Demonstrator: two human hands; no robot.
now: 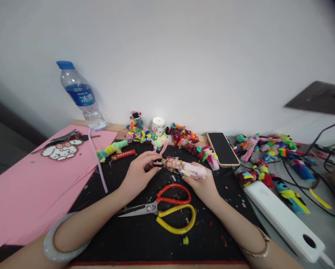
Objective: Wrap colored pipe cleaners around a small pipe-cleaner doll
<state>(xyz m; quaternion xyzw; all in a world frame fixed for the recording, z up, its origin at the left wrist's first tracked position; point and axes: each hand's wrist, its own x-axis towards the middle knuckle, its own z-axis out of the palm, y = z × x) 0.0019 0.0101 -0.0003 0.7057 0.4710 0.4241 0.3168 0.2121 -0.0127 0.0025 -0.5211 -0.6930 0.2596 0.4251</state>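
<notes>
Head view. Both hands meet over the black mat on the table (pixel 145 239). The left hand (pixel 137 175) pinches the dark end of a small pipe-cleaner figure (pixel 174 164) between its fingertips; the right hand (pixel 202 185) closes its grip around the figure's pale pink end. The figure lies with its long axis nearly level, running left to right between the two hands, just above the mat. Scissors (pixel 164 209) with red and yellow handles lie directly nearer the person, blades pointing left, untouched. The right hand's fingers are hidden beneath the figure, and its fine details are too small to make out.
</notes>
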